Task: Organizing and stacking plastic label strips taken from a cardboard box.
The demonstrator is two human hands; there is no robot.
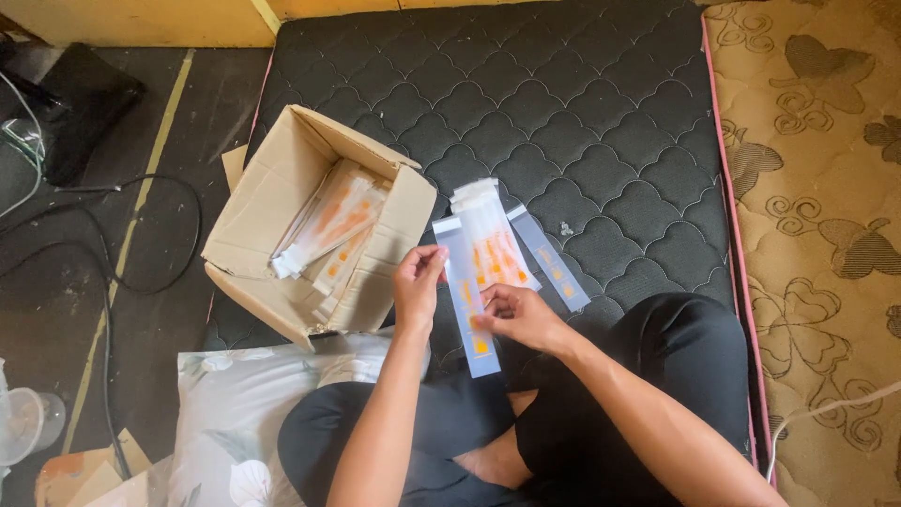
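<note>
Open brown cardboard box is lying tilted at the mattress's left edge, holding a stack of long clear packets w/ orange print. Left hand & right hand are pinching one long clear packet, orange marks on it. Just behind it, a small pile of similar packets is lying on the mattress, another clear strip packet beside it at right.
</note>
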